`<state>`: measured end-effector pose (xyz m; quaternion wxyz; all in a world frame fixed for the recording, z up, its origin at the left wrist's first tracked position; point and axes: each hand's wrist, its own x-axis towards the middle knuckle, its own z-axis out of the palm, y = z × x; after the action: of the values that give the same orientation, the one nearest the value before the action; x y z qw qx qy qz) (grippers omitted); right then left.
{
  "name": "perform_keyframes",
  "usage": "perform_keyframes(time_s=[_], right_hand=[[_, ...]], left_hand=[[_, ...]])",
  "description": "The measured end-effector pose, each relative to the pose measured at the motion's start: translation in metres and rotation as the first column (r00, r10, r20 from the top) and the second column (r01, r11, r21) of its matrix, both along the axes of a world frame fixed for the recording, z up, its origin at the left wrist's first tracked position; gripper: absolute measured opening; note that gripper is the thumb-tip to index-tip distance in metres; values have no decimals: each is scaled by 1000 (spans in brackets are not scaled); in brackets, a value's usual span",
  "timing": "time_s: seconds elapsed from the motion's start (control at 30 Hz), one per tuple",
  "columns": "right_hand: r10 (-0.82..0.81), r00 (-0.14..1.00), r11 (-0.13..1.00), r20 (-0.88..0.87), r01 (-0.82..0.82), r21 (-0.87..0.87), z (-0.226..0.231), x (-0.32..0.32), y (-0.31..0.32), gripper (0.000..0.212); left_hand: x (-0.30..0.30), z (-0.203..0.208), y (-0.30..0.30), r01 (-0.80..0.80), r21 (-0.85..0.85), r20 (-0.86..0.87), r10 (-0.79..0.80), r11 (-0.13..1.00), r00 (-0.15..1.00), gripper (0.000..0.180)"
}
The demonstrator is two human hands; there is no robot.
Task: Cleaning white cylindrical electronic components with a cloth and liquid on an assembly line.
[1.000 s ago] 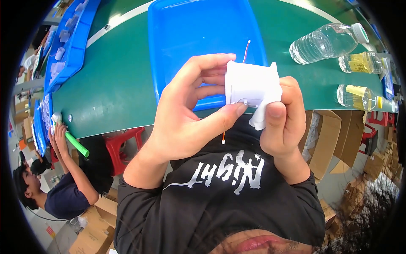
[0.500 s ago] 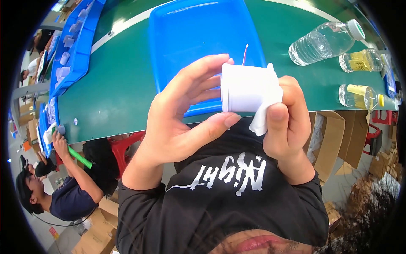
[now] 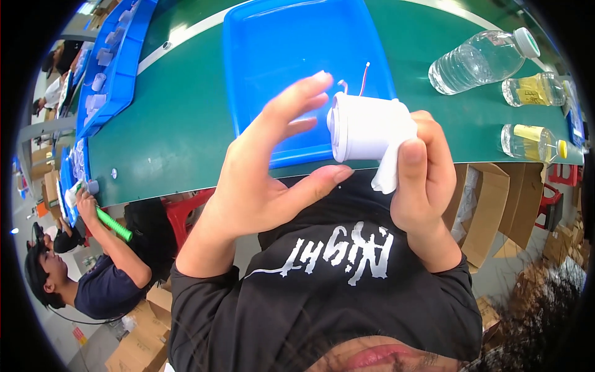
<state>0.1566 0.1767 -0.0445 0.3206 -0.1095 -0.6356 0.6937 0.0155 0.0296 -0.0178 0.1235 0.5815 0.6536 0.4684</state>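
Note:
A white cylindrical plastic housing [image 3: 369,127] lies on its side in the air, over the near edge of the green table. My right hand [image 3: 424,167] grips its right end, with a white cloth [image 3: 387,170] pinched between fingers and housing. A thin red and white wire [image 3: 364,79] with a small connector sticks up from the housing's far side. My left hand [image 3: 266,155] is open, thumb and fingers spread apart around the housing's left end without closing on it. Behind both hands lies a blue tray [image 3: 248,62].
To the right lie a large clear bottle [image 3: 477,65] and two smaller bottles with yellow labels [image 3: 533,90]. A blue bin [image 3: 118,74] with white parts stands at the left. A co-worker [image 3: 102,273] handles something by a green hose [image 3: 114,223]. Cardboard boxes [image 3: 483,204] sit below.
My left fingers have spread and come away from the housing's left end. The housing has turned slightly, showing more of that end. My right hand keeps its hold.

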Motion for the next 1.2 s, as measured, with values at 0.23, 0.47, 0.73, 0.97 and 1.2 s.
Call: perform_keyframes(time_s=[0.23,0.47,0.73,0.97,1.2], right_hand=[[7,992,776,-128,75,626,-6,8,6,19],[75,997,995,-32,-72,72,1,-1,-5,25],[-38,993,816,-114,97,570,-9,0,8,19],[-20,990,771,-139,104,629,-10,-1,8,18],[36,999,993,25,-38,110,-2,2,-2,20]], left_hand=[[7,9,-3,17,-27,646,5,999,763,60],[4,-4,-3,11,97,97,-20,995,995,64],[4,10,-3,19,-112,614,55,994,787,68],[3,10,0,37,-99,674,40,994,738,65],[2,-5,1,-11,30,174,6,999,985,66]])
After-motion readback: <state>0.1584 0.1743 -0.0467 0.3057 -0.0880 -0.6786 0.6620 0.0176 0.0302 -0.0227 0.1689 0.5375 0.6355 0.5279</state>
